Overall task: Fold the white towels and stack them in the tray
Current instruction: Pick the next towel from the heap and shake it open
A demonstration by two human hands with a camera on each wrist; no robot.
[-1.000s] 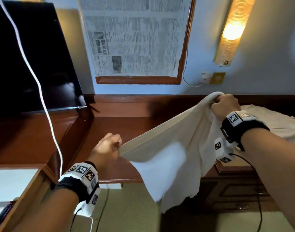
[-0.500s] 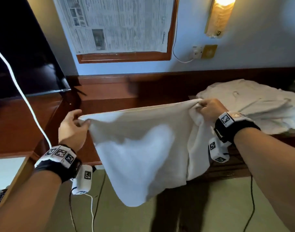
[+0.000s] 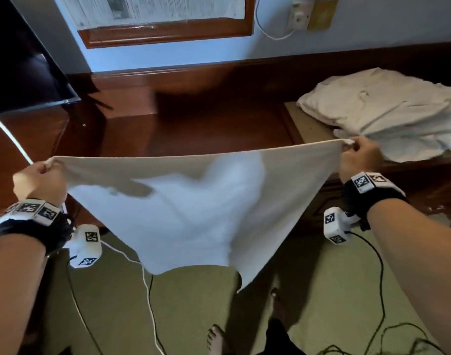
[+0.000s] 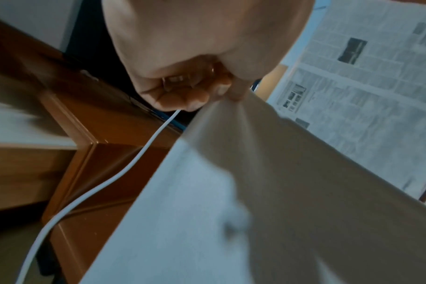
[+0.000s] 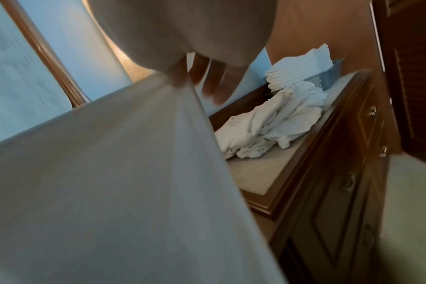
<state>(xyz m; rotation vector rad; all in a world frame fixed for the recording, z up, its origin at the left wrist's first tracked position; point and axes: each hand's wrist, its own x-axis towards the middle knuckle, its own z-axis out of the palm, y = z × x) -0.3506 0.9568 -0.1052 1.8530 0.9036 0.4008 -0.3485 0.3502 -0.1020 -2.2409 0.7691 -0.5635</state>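
Note:
A white towel (image 3: 193,201) hangs stretched in the air in front of the wooden counter, its top edge taut. My left hand (image 3: 41,175) pinches its left top corner, and my right hand (image 3: 357,157) pinches the right top corner. The left wrist view shows curled fingers (image 4: 182,94) gripping the towel (image 4: 255,192). In the right wrist view the thumb and forefinger pinch the cloth (image 5: 110,173) while the other fingers (image 5: 214,84) hang loose. A heap of unfolded white towels (image 3: 388,111) lies on the right cabinet top. Behind it stands a blue mesh tray (image 5: 321,76) with folded towels (image 5: 297,67) stacked in it.
A dark wooden counter (image 3: 206,124) runs along the wall, lower than the cabinet (image 5: 328,192) on the right. A black screen (image 3: 22,67) stands at the left with a white cable (image 4: 97,184) hanging by it. Cables (image 3: 373,290) trail over the green carpet near my bare foot (image 3: 215,339).
My hands have moved apart, the left one out to the left, pulling the bunched towel into a flat, taut sheet. The view has tilted down toward the floor.

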